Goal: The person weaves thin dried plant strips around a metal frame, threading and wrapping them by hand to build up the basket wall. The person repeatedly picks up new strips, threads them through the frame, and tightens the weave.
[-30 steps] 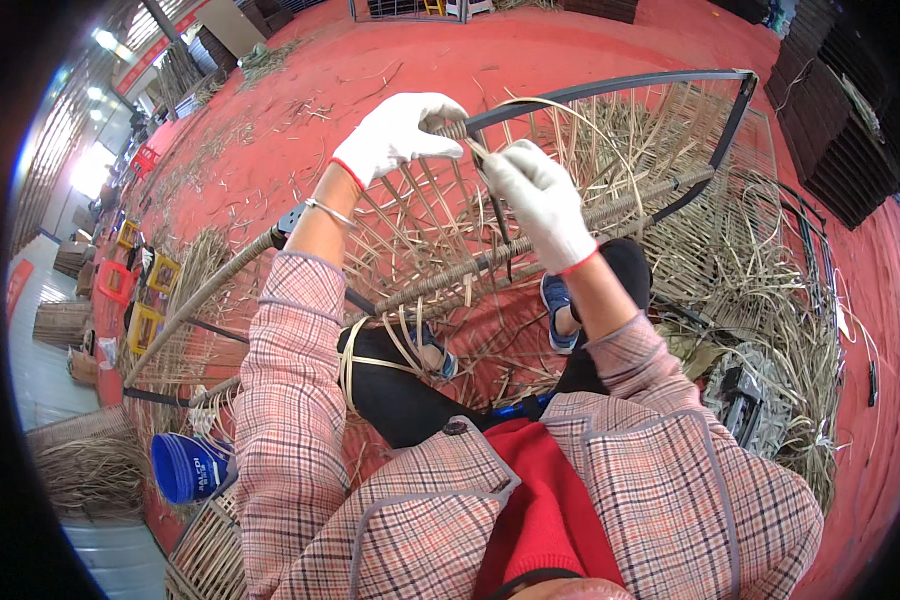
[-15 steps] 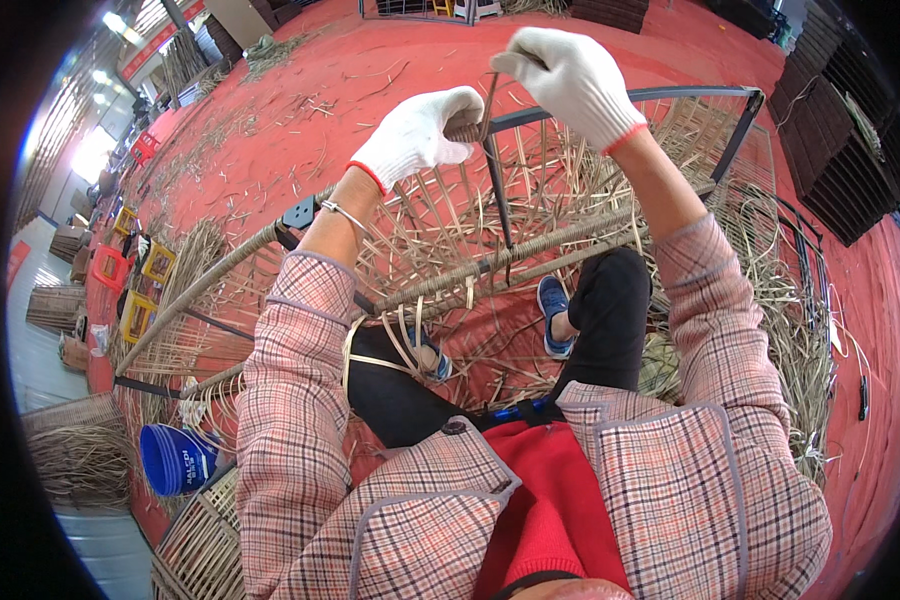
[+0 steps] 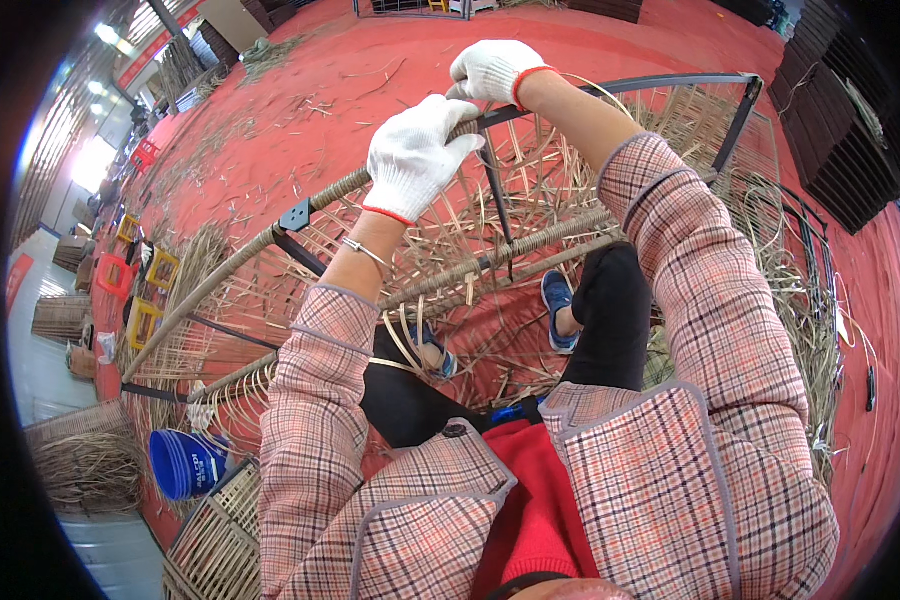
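The frame (image 3: 497, 192), dark metal partly wound with tan strip, stands slantwise before the seated person, its top rail (image 3: 348, 186) uppermost. The white-gloved left hand (image 3: 417, 157) is on the frame's top rail, fingers and thumb grasping the wound stretch where it meets bare metal. The right hand (image 3: 497, 72), also gloved, is just beside it at the frame's upper edge, fingers curled inward; whether they pinch a strip I cannot tell. Pale loops (image 3: 408, 332) hang from the frame's lower rail (image 3: 550, 235) near the person's left knee. Blue shoes (image 3: 560, 312) show below the frame on the red floor (image 3: 310, 55). Left of the frame are a blue bucket (image 3: 175, 465) and yellow stools (image 3: 145, 322); right of it, dark stacked panels (image 3: 835, 135).
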